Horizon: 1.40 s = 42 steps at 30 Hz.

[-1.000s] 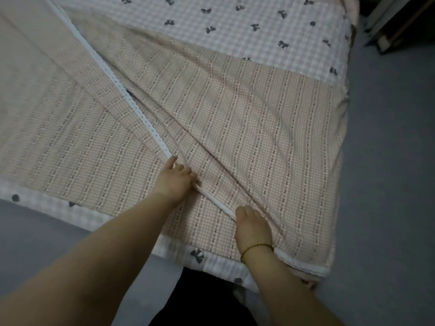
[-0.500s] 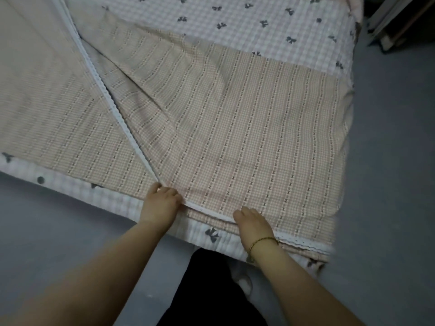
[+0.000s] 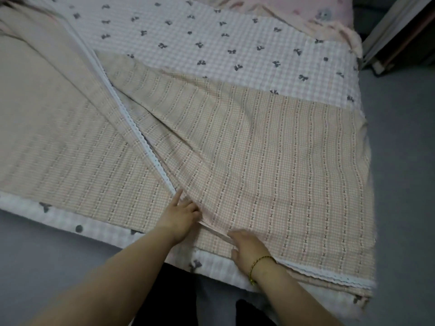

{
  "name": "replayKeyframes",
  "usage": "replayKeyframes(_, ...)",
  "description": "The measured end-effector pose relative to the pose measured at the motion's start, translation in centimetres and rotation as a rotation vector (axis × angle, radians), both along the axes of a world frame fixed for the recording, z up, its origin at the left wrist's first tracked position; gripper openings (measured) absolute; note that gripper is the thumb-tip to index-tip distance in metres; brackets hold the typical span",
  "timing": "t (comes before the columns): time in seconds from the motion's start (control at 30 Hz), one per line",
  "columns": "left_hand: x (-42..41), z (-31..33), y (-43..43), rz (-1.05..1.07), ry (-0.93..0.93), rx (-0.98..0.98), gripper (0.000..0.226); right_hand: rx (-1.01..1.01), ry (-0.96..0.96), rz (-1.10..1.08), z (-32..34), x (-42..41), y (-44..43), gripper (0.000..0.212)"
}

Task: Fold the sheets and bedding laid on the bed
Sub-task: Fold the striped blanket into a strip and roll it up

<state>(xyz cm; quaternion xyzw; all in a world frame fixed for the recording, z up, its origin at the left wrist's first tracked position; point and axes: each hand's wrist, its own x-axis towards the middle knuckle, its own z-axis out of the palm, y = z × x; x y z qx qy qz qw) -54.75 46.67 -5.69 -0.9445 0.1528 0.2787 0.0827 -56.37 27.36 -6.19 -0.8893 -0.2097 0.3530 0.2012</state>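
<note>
L hand (image 3: 180,217) curled, pinching crease of beige checked sheet (image 3: 270,161), R hand (image 3: 249,248) flat, fingers straight, by lace trim (image 3: 141,142)

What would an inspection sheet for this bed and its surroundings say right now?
Surface: bed under a white checked cover printed with dark bows.
Job's things: beige sheet spread over the near part, creased; its lace edge runs diagonally down to the hands.
Clutter: pink bedding at the far end.
Grips: left hand curls on the sheet's fold, index finger straight; right hand lies flat on the sheet, a bracelet on its wrist.
Cables: nothing seen.
Surroundings: grey floor; a dark frame at the far right.
</note>
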Motion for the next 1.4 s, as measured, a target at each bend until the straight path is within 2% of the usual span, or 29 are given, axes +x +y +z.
replayKeyframes(0.13, 4.2, -0.3, 7.6, -0.026, -0.051, -0.017, 0.042, 0.021, -0.096, -0.129, -1.6, 1.3, 8.2, 0.044)
replayKeyframes(0.2, 6.0, -0.2, 10.9, -0.007, -0.066, 0.006, 0.042, -0.015, -0.212, -0.197, -2.2, 2.2, 11.4, 0.038)
replayKeyframes(0.23, 7.0, -0.4, 12.9, -0.003, -0.058, 0.030, 0.041, 0.036, -0.264, -0.253, -2.5, 2.7, 13.1, 0.035)
replayKeyframes(0.37, 9.5, -1.6, 16.1, -0.051, -0.154, -0.062, 0.034, 0.035, -0.306, -0.212, -2.8, 3.7, 16.6, 0.025)
replayKeyframes(0.43, 9.8, -2.1, 16.9, -0.171, -0.369, -0.165, 0.031, 0.010, -0.287, -0.224, -2.6, 4.0, 17.1, 0.029)
replayKeyframes(0.47, 9.4, -2.3, 17.6, -0.219, -0.421, -0.183, 0.033, 0.014, -0.272, -0.252, -3.0, 3.9, 17.4, 0.038)
replayKeyframes(0.53, 8.2, -2.7, 18.5, -0.211, -0.458, -0.199, 0.024, 0.010, -0.309, -0.326, -3.8, 3.6, 17.4, 0.062)
replayKeyframes(0.57, 7.5, -3.0, 19.0, -0.210, -0.468, -0.214, 0.021, 0.006, -0.325, -0.350, -3.7, 3.7, 17.6, 0.061)
replayKeyframes(0.63, 6.9, -3.4, 19.4, -0.199, -0.412, -0.255, 0.032, -0.029, -0.292, -0.315, -2.9, 4.4, 18.1, 0.026)
replayKeyframes(0.67, 7.0, -3.6, 19.8, -0.190, -0.417, -0.258, 0.028, -0.042, -0.283, -0.315, -3.1, 4.7, 18.6, 0.023)
replayKeyframes(0.7, 7.3, -3.7, 20.0, -0.198, -0.431, -0.269, 0.013, -0.064, -0.290, -0.325, -3.6, 4.8, 19.1, 0.038)
replayKeyframes(0.73, 7.7, -3.4, 20.0, -0.177, -0.402, -0.300, 0.010, -0.070, -0.283, -0.347, -3.5, 5.1, 19.6, 0.045)
replayKeyframes(0.8, 8.4, -2.7, 19.7, -0.101, -0.288, -0.317, 0.042, -0.081, -0.408, -0.333, -3.1, 5.5, 20.0, 0.034)
replayKeyframes(0.83, 8.5, -2.6, 19.6, -0.064, -0.227, -0.318, 0.056, -0.023, -0.393, -0.374, -2.7, 5.6, 20.3, 0.026)
replayKeyframes(0.9, 8.6, -2.7, 20.0, 0.008, -0.206, -0.403, 0.075, -0.021, -0.323, -0.414, -2.9, 5.8, 20.1, 0.032)
replayKeyframes(0.93, 8.4, -3.1, 20.2, 0.028, -0.209, -0.436, 0.069, -0.020, -0.309, -0.398, -3.1, 5.7, 19.8, 0.035)
replayKeyframes(0.97, 8.4, -3.2, 20.2, 0.012, -0.172, -0.408, 0.054, -0.025, -0.317, -0.394, -3.3, 5.8, 19.7, 0.035)
replayKeyframes(1.07, 8.9, -3.1, 20.0, -0.056, -0.241, -0.312, 0.006, -0.065, -0.304, -0.370, -3.1, 6.1, 20.1, 0.035)
replayKeyframes(1.17, 9.5, -3.4, 19.0, -0.044, -0.186, -0.249, 0.034, -0.179, -0.275, -0.317, -3.4, 6.7, 20.6, 0.032)
replayKeyframes(1.23, 9.9, -3.7, 19.0, -0.103, -0.297, -0.225, 0.040, -0.224, -0.342, -0.352, -4.0, 6.8, 20.9, 0.022)
replayKeyframes(1.27, 10.1, -3.5, 18.8, -0.141, -0.318, -0.230, 0.040, -0.223, -0.453, -0.359, -4.4, 6.7, 21.1, 0.016)
replayKeyframes(1.33, 10.3, -2.9, 19.0, -0.188, -0.327, -0.252, 0.034, -0.191, -0.553, -0.348, -4.2, 6.8, 21.2, 0.039)
replayKeyframes(1.4, 9.4, -2.6, 20.0, -0.207, -0.370, -0.282, 0.012, -0.102, -0.588, -0.371, -4.3, 6.3, 21.0, 0.040)
